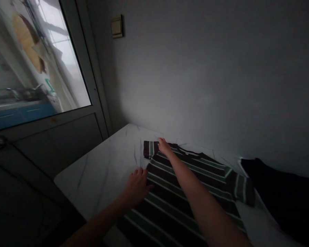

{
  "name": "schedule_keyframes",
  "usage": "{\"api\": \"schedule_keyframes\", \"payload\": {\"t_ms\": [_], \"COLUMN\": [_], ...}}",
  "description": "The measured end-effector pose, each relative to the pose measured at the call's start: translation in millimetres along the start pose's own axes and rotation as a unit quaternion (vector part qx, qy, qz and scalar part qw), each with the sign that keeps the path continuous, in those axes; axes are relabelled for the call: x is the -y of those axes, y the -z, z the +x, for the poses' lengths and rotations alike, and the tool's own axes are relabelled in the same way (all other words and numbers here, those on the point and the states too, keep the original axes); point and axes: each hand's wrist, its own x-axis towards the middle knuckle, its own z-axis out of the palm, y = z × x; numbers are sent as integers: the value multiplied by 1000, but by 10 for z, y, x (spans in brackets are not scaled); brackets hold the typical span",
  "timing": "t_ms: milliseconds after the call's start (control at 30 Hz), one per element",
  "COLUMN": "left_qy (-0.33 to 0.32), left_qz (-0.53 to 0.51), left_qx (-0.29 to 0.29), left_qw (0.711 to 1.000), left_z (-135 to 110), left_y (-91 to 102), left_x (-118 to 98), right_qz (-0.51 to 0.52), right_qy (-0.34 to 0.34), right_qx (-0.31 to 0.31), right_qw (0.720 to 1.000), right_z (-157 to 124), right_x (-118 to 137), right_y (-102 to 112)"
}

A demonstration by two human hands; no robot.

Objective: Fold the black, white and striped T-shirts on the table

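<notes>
A dark T-shirt with green and white stripes (195, 178) lies spread flat on a white marble-patterned table (98, 171). My left hand (136, 187) rests flat, fingers out, on the shirt's left side edge. My right hand (164, 146) reaches across to the far left sleeve (149, 150), fingers closed on the fabric at the shoulder seam. The other sleeve (240, 188) lies out to the right.
A dark pile of cloth (280, 195) sits at the table's right end. A grey wall runs close behind the table, with a light switch (116, 26) high up. A glazed door (41, 68) stands to the left.
</notes>
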Motion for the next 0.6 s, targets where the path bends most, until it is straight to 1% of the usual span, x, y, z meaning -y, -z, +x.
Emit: {"api": "schedule_keyframes", "payload": {"t_ms": [33, 100, 133, 200, 267, 367, 467, 533, 600], "left_qy": [33, 69, 79, 88, 86, 73, 53, 10, -58], "left_qz": [27, 38, 32, 16, -2, -53, -99, -100, -93], "left_qx": [-3, 27, 43, 56, 39, 3, -1, 5, 9], "left_qw": [999, 997, 995, 994, 996, 996, 994, 995, 994], "left_z": [-18, -105, -165, -290, -395, -504, -603, -682, -765], "left_y": [9, -27, -63, -148, -225, -291, -292, -266, -235], "left_x": [88, 187, 206, 214, 216, 231, 232, 196, 119], "right_qz": [7, 26, 38, 65, 98, 152, 204, 232, 250], "right_qy": [-2, -4, -4, -1, 1, -3, -16, -30, -46], "right_qx": [4, 19, 27, 37, 27, -31, -111, -155, -183], "right_qw": [1000, 999, 999, 997, 995, 988, 972, 960, 950], "right_z": [93, 262, 336, 455, 528, 555, 493, 396, 247], "right_x": [-6, -34, -53, -97, -146, -256, -455, -647, -870], "right_y": [-60, -144, -174, -217, -239, -205, -61, 83, 234]}}
